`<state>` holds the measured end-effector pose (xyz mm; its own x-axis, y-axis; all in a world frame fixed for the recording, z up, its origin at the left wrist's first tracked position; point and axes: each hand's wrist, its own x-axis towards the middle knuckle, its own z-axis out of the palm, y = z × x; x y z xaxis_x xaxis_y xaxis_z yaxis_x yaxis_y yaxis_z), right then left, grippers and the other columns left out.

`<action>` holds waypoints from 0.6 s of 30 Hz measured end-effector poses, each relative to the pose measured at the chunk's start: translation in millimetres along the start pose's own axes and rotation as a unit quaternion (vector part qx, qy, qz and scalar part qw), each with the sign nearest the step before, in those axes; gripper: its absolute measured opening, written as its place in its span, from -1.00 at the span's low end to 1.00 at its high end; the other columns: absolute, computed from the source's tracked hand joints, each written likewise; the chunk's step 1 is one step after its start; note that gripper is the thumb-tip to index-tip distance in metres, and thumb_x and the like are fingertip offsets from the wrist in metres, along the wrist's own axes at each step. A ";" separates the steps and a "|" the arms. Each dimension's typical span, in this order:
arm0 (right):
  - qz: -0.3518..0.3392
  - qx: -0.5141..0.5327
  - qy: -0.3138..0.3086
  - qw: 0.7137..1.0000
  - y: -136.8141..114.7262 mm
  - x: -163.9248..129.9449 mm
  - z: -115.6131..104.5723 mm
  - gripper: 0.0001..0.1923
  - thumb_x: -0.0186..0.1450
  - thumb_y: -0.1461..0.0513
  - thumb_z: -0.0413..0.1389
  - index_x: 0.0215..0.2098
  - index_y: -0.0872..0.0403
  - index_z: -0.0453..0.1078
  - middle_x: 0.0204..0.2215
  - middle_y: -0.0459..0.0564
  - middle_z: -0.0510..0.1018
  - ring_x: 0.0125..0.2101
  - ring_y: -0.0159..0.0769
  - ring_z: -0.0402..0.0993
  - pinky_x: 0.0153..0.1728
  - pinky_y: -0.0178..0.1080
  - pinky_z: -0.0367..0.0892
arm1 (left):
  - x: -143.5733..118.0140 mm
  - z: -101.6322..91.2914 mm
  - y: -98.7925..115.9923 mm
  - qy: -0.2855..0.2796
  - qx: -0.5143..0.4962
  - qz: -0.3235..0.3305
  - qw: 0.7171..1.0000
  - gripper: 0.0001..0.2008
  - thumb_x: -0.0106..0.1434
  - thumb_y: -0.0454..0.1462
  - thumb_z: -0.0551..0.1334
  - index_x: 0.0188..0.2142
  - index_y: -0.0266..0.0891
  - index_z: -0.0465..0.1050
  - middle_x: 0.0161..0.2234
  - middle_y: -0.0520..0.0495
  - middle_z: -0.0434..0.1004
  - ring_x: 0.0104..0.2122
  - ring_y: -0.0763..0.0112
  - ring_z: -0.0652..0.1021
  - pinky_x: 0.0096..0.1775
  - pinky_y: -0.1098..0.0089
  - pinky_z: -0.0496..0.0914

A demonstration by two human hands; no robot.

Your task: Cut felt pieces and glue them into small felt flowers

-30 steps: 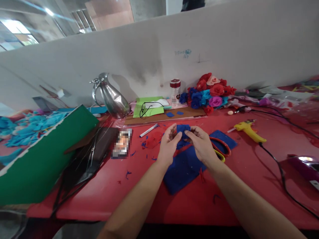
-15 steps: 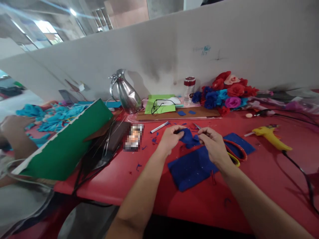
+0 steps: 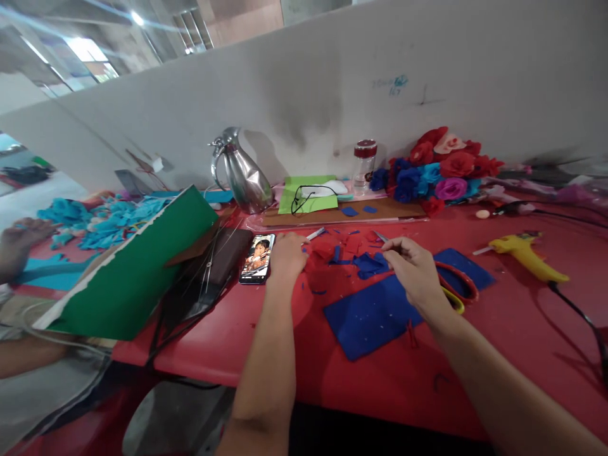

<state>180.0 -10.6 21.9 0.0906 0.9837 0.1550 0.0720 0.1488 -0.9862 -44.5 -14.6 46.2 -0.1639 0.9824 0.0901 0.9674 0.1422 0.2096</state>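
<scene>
My left hand [image 3: 285, 254] rests knuckles-up on the red table [image 3: 361, 380], right beside a lit phone [image 3: 258, 258]; its fingers curl down out of sight. My right hand [image 3: 412, 271] pinches thumb and forefinger at the edge of a small blue felt piece [image 3: 369, 264] lying among red felt scraps [image 3: 349, 246]. Under that wrist lie scissors [image 3: 460, 288] with red and yellow handles, on a large blue felt sheet [image 3: 375, 313]. A white marker [image 3: 315, 234] lies just beyond my left hand.
A yellow glue gun [image 3: 527, 253] with a black cable lies at right. Felt flowers [image 3: 441, 168], a jar [image 3: 365, 159] and a steel jug [image 3: 243, 178] stand along the back wall. A green sheet [image 3: 137, 266] leans at left, where another person's hand [image 3: 19, 240] rests.
My left hand has let go of the blue felt piece and moved left to the phone. The piece has come down to the table at my right fingertips. The view has swung left.
</scene>
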 end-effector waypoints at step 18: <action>0.019 0.051 -0.133 0.990 -2.9 -5.3 7.5 -0.80 0.05 0.15 0.19 -0.36 0.04 0.36 -0.42 -0.09 0.47 -0.39 -0.34 0.39 -0.35 -0.26 0.29 | -8.2 13.5 53.9 -0.088 -0.690 -0.056 0.716 -0.77 -0.07 -0.23 0.37 -0.48 -0.23 0.35 -0.55 0.13 0.31 -0.53 0.58 0.35 -0.44 0.52 0.22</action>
<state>171.8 -15.5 23.5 -0.1742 0.9786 0.1100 -0.0289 0.1066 -0.9939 11.6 -13.4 43.6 -0.0821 0.9914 -0.1015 -0.1822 0.0852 0.9796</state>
